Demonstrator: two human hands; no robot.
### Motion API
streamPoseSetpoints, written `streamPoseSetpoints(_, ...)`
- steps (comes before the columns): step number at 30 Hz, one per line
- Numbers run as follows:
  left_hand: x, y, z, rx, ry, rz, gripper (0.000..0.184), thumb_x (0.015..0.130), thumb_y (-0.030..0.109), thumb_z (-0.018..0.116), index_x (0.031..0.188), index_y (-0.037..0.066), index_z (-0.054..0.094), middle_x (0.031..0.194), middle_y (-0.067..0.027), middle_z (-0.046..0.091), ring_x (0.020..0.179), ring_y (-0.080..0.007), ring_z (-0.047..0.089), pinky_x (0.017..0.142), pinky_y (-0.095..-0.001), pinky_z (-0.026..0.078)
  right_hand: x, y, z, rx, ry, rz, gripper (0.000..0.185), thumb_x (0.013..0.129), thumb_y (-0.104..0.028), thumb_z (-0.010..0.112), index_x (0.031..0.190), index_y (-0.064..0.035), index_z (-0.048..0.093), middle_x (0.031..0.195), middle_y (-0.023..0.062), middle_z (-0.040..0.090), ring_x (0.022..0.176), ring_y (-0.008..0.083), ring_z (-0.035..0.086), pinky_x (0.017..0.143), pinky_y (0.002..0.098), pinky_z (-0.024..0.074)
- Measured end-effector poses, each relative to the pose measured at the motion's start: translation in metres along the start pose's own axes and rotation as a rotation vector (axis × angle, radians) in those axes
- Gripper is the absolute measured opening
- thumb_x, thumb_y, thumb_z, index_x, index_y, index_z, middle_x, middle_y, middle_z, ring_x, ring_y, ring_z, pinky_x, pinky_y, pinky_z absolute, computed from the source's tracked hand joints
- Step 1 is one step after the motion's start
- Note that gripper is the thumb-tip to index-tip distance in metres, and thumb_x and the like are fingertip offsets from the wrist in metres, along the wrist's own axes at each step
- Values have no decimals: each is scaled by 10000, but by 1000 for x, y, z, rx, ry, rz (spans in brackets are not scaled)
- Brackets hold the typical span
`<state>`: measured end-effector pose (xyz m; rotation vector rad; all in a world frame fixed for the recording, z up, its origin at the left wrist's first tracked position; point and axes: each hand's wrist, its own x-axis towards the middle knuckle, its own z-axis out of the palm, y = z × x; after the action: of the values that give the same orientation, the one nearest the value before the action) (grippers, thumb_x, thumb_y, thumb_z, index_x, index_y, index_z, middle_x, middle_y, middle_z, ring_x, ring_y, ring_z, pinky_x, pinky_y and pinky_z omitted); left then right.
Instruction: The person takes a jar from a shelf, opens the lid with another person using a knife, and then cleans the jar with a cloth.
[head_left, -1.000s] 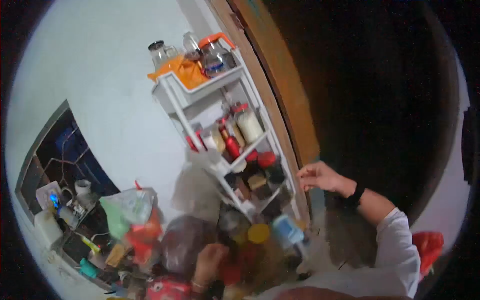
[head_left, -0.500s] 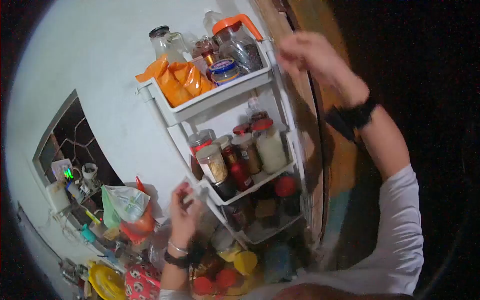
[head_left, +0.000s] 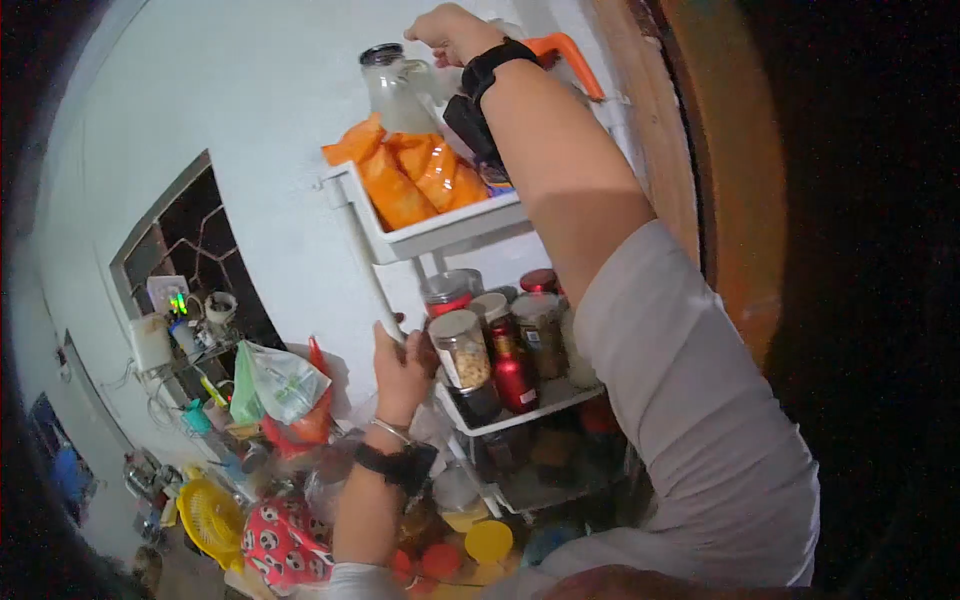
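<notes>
My left hand (head_left: pixel 400 372) is closed round the side post (head_left: pixel 372 275) of a white shelf rack, beside the middle shelf. Up at the top shelf, my right hand (head_left: pixel 455 35) reaches leftward over the rack, its fingers bent but apart, with nothing visible in them. Nearest to it stands a glass jug (head_left: pixel 393 95) with a dark lid. Below the jug, an orange plastic bag (head_left: pixel 410 175) lies in the white top tray (head_left: pixel 455 228). My right forearm hides much of that tray; an orange handle (head_left: pixel 570 60) shows behind the wrist.
The middle shelf carries a jar of pale pieces (head_left: pixel 462 350), a red bottle (head_left: pixel 513 375) and other jars. Yellow-lidded containers (head_left: pixel 489 541) stand low down. Leftward are hanging plastic bags (head_left: pixel 285 385), a yellow basket (head_left: pixel 210 525) and a barred window (head_left: pixel 200 240). A wooden frame (head_left: pixel 660 130) borders the right.
My right hand has swung left from beside the rack to above the top shelf. My left hand has risen and closed on the rack post. The view has shifted, moving the rack rightward.
</notes>
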<state>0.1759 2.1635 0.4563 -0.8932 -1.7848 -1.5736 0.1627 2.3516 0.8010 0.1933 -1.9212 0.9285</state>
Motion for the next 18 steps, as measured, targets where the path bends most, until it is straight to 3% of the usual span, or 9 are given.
streamPoseSetpoints(2, 5, 6, -2, 8, -21, -7, 193, 814, 14, 414, 991, 23, 339, 611, -42, 448, 466, -97, 452, 412, -227, 376, 6, -5, 6, -216, -116, -53, 388, 681, -275, 545, 997, -51, 573, 1056, 168, 529, 954, 273, 525, 803, 362, 408)
streamPoseSetpoints(4, 1, 0, -1, 63, 1, -2, 189, 816, 20, 417, 988, 23, 338, 604, -44, 449, 461, -99, 455, 407, -227, 373, 5, 0, 17, -390, -129, -257, 378, 721, -278, 574, 973, 4, 553, 847, 195, 563, 718, 286, 547, 613, 396, 437)
streamPoseSetpoints(5, 1, 0, -2, 114, 7, -1, 185, 819, 25, 420, 984, 23, 337, 597, -46, 451, 457, -101, 459, 402, -227, 369, 5, 0, 16, -333, -189, -190, 393, 716, -286, 578, 997, -12, 557, 944, 186, 563, 805, 300, 550, 640, 446, 426)
streamPoseSetpoints(8, 3, 3, -2, 127, 14, -21, 192, 819, 27, 425, 988, 21, 335, 610, -55, 461, 450, -105, 464, 405, -230, 369, 15, -1, 17, -344, -256, -18, 367, 697, -284, 595, 937, -6, 583, 904, 169, 569, 764, 258, 550, 633, 412, 429)
streamPoseSetpoints(10, 6, 5, -1, 93, 32, -33, 191, 818, 20, 420, 987, 18, 331, 623, -62, 468, 464, -106, 468, 410, -234, 374, 24, 4, 17, -303, -289, -114, 365, 687, -278, 611, 923, -1, 580, 843, 172, 565, 726, 261, 536, 622, 399, 428)
streamPoseSetpoints(12, 9, 7, -2, 80, 22, 8, 191, 818, 17, 424, 982, 14, 327, 632, -66, 470, 483, -105, 470, 419, -235, 374, 21, 1, 23, -429, -224, 19, 379, 635, -267, 609, 957, -68, 596, 963, 137, 577, 869, 249, 553, 752, 384, 420)
streamPoseSetpoints(14, 11, 8, -2, 98, 36, 14, 190, 816, 13, 424, 979, 14, 326, 632, -70, 471, 490, -107, 469, 423, -236, 372, 45, 16, 40, -353, -194, 30, 347, 645, -278, 612, 906, -48, 608, 864, 129, 599, 749, 248, 570, 685, 378, 438)
streamPoseSetpoints(16, 8, 6, -1, 127, 32, 32, 189, 813, 5, 424, 974, 14, 325, 634, -78, 472, 503, -109, 467, 433, -238, 367, 38, 26, 43, 25, -255, 132, 233, 692, -255, 615, 718, -31, 556, 608, 70, 504, 466, 179, 450, 463, 368, 392)
streamPoseSetpoints(18, 5, 3, -1, 157, 41, 28, 176, 816, 21, 427, 961, 16, 329, 630, -78, 470, 501, -112, 460, 444, -250, 371, 17, 23, 35, 116, -266, 156, 200, 734, -231, 580, 652, -55, 532, 547, 50, 472, 430, 155, 435, 423, 315, 382)
